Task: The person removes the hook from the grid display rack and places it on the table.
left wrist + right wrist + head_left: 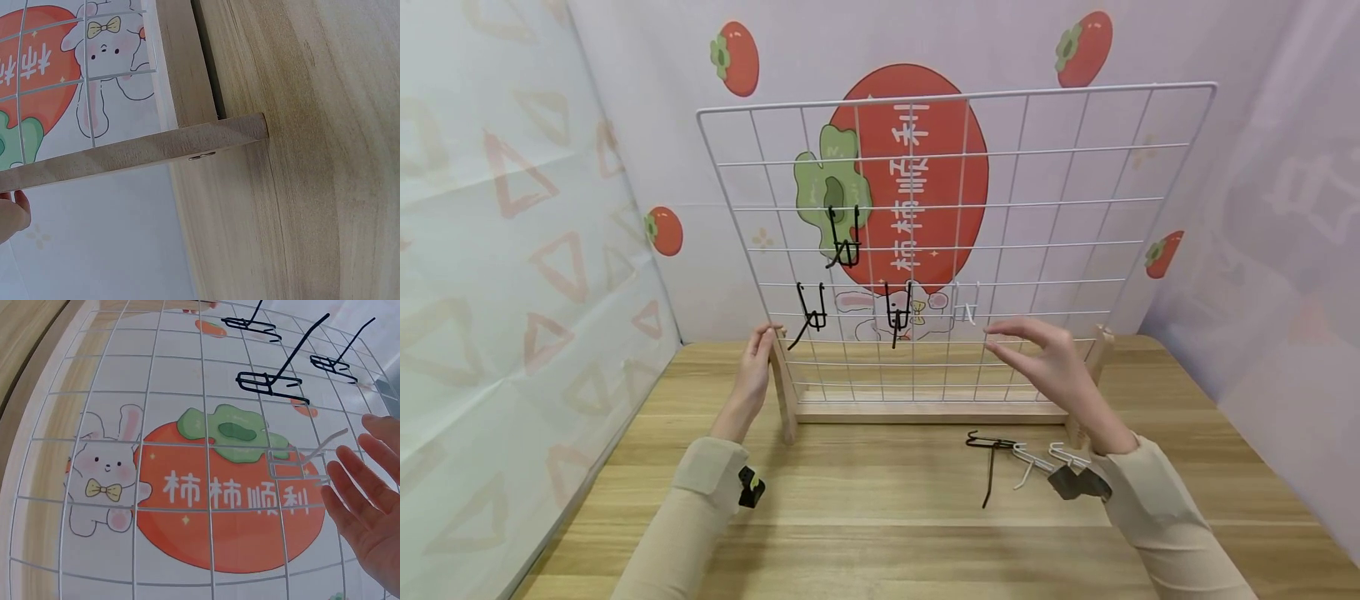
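Note:
A white wire grid panel [937, 248] stands upright in a wooden stand [925, 413]. At the left post's top, my left hand [754, 375] holds the wood; only some fingertips [19, 209] show in the left wrist view. My right hand [1052, 362] is just right of a white hook [967, 312] hanging on the grid, thumb and fingers apart with nothing between them. In the right wrist view the spread fingers [356, 487] are beside that white hook [303, 464]. Black hooks hang at the upper left [846, 242], lower left [810, 317] and centre [898, 315].
On the wooden table [865, 517], in front of the stand's right side, lie a black hook [991, 467] and two white hooks, one [1032, 461] beside the black one, the other [1067, 454] partly behind the right wrist's camera. A printed persimmon cloth [1015, 50] hangs behind the grid.

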`<move>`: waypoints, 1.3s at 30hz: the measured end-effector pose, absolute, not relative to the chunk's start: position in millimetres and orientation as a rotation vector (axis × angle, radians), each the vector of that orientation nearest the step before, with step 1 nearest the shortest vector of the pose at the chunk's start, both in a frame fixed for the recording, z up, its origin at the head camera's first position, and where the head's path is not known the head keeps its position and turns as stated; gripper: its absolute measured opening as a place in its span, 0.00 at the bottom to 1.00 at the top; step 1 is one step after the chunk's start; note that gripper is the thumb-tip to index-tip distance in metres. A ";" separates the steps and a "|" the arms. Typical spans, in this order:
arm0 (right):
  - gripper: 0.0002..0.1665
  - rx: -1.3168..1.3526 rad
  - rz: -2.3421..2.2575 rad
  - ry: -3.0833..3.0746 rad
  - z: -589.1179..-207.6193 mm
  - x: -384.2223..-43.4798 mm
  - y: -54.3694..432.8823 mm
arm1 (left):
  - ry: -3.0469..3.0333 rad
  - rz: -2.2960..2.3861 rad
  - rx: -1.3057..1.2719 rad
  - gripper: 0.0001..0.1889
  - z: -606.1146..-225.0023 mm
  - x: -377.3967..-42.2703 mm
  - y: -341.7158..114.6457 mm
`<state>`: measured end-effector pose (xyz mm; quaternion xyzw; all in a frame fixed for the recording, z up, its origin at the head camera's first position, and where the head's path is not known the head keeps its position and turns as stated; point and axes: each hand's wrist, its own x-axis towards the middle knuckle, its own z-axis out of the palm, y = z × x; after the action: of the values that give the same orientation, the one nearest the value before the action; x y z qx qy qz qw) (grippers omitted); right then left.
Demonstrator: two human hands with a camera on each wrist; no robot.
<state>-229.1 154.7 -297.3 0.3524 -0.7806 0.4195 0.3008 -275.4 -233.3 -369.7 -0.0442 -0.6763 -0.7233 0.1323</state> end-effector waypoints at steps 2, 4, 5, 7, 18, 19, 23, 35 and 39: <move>0.15 0.924 1.114 -2.087 -295.4 -230.1 153.6 | -1.960 -2.099 -0.133 0.12 -370.0 -275.7 -233.6; 0.15 0.902 1.123 -2.113 -293.9 -230.9 152.2 | -1.959 -2.097 -0.137 0.12 -370.1 -275.7 -233.6; 0.15 0.896 1.127 -2.124 -293.2 -231.4 151.3 | -1.957 -2.097 -0.140 0.11 -370.2 -275.7 -233.6; 0.15 0.889 1.150 -2.134 -292.2 -231.9 149.5 | -1.969 -2.097 -0.140 0.14 -365.1 -271.3 -231.1; 0.16 0.881 1.232 -2.179 -291.1 -237.0 141.9 | -1.994 -2.099 -0.135 0.14 -352.4 -260.4 -225.0; 0.16 0.882 1.235 -2.180 -291.5 -237.8 141.5 | -1.994 -2.097 -0.132 0.14 -352.3 -260.3 -225.0; 0.15 0.886 1.246 -2.182 -293.2 -241.0 140.2 | -1.997 -2.094 -0.122 0.13 -352.3 -260.1 -225.1; 0.12 0.875 1.315 -2.203 -281.6 -230.0 131.8 | -1.988 -2.102 -0.122 0.18 -368.3 -274.2 -234.0; 0.10 0.869 1.345 -2.207 -281.8 -231.3 130.9 | -1.977 -2.086 -0.141 0.19 -370.5 -275.2 -234.3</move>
<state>-231.3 130.9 -281.8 0.3117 -0.7922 0.4825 0.2060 -275.2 -234.3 -370.5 -0.0485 -0.6810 -0.7187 0.1315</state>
